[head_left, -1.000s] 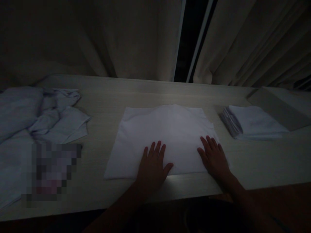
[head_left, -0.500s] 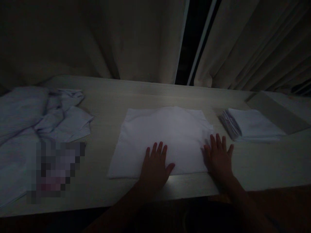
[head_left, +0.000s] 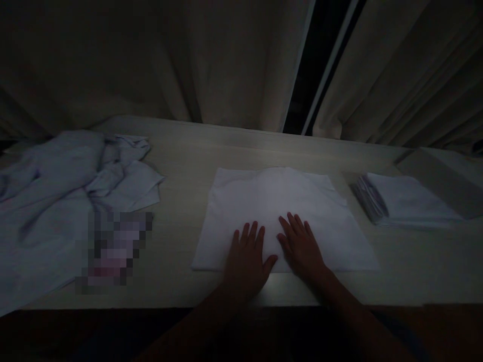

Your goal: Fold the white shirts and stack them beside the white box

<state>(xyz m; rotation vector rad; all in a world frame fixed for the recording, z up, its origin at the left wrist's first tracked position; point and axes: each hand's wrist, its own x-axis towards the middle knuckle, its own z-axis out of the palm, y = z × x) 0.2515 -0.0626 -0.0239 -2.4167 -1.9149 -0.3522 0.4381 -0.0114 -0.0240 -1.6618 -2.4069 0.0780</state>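
Observation:
A white folded cloth (head_left: 279, 201) lies flat in the middle of a pale table (head_left: 181, 166). My left hand (head_left: 247, 256) rests palm down on the cloth's near edge, fingers spread. Just to its right, my right hand (head_left: 300, 244) also lies flat on the cloth, fingers apart. Neither hand grips anything. The room is very dim.
A heap of crumpled white cloths (head_left: 64, 186) covers the table's left side, with a blurred patch beside it. A neat stack of folded white cloths (head_left: 405, 203) sits at the right, next to a pale box (head_left: 441, 176). Curtains (head_left: 226, 60) hang behind the table.
My right hand has slid left from the cloth's right edge to the middle, beside my left hand. The view has shifted a little to the left.

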